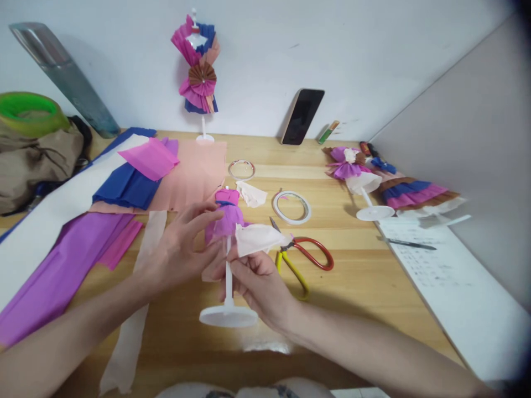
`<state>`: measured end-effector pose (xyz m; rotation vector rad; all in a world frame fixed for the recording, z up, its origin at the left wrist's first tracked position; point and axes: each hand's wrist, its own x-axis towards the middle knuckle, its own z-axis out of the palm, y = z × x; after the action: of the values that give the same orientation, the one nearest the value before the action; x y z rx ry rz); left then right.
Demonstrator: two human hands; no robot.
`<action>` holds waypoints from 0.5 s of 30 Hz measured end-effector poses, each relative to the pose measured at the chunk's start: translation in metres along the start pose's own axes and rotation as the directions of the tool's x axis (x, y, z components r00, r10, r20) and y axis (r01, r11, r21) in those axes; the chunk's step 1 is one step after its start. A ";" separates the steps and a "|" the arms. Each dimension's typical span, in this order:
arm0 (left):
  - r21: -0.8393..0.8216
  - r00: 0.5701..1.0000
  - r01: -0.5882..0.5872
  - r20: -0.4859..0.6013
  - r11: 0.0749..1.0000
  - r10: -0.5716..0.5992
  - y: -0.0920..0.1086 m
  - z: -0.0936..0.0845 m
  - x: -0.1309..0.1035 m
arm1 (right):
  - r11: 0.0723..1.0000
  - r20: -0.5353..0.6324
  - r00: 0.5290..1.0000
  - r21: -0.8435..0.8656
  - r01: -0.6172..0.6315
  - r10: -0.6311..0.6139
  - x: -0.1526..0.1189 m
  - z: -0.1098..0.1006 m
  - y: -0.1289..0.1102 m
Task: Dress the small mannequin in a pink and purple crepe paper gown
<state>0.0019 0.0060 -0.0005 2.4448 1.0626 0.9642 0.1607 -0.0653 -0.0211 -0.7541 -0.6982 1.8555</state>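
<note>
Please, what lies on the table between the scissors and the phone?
The head view shows a white ring, apparently tape, between the scissors and the phone.

i see a mini mannequin [228, 216] head-up on its white pole [229, 282] and round base [228, 317], in pink bodice [228, 196] and purple skirt [229, 222], creased white paper [260, 239] just beside.

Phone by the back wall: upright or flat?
Upright: the phone stands on a short edge, leaning against the wall.

Hands [261, 282] at mannequin stand [229, 284]; white paper [259, 239] pinched; scissors [286, 246] beside.
</note>
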 end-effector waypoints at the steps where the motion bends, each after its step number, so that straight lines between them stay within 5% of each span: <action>1: 0.032 0.999 -0.044 0.021 0.999 0.043 -0.002 0.001 0.002 | 1.000 0.002 1.000 0.013 0.006 -0.006 0.000 0.001 0.000; 5: 0.127 0.985 -0.146 0.107 0.981 0.133 -0.014 0.006 0.013 | 0.999 -0.019 1.000 0.026 -0.021 0.021 -0.002 -0.002 0.002; 10: -0.089 0.925 -0.265 0.258 0.960 0.279 -0.021 0.005 0.033 | 0.994 0.006 0.995 -0.016 -0.104 0.104 -0.008 -0.010 0.003; 15: -0.212 0.905 -0.248 0.298 0.945 0.305 -0.022 0.012 0.046 | 0.930 -0.067 0.983 -0.319 -0.182 0.169 -0.023 -0.021 -0.008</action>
<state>0.0211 0.0548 0.0006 2.5360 0.5078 0.6549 0.1884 -0.0811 -0.0239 -1.0930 -0.9521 1.9025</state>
